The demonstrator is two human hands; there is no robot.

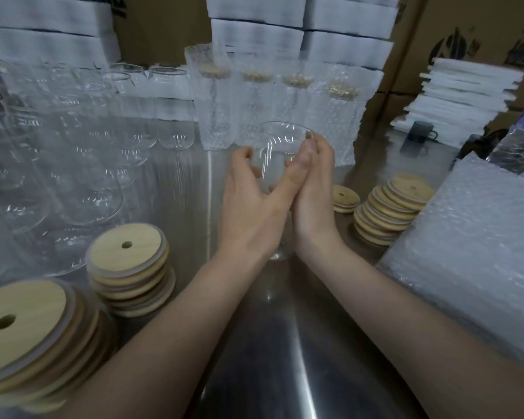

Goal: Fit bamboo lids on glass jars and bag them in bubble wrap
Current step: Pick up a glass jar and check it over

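Note:
A clear glass jar (280, 146) with no lid stands upright on the steel table, held between both hands. My left hand (251, 204) curls its fingers and thumb round the jar's left side. My right hand (313, 189) lies against the right side with fingers nearly straight, the fingertips at the rim. Stacks of bamboo lids with a small hole sit at the near left (130, 267), (28, 334) and at the right (390, 207). A pile of bubble wrap bags (472, 255) lies at the right.
Several empty glass jars (82, 152) crowd the left of the steel table (263, 343). Bagged jars with lids (285, 107) stand in a row behind the hands. White foam blocks (254, 34) and cardboard boxes (466, 31) rise at the back. A dark mug (421, 131) sits far right.

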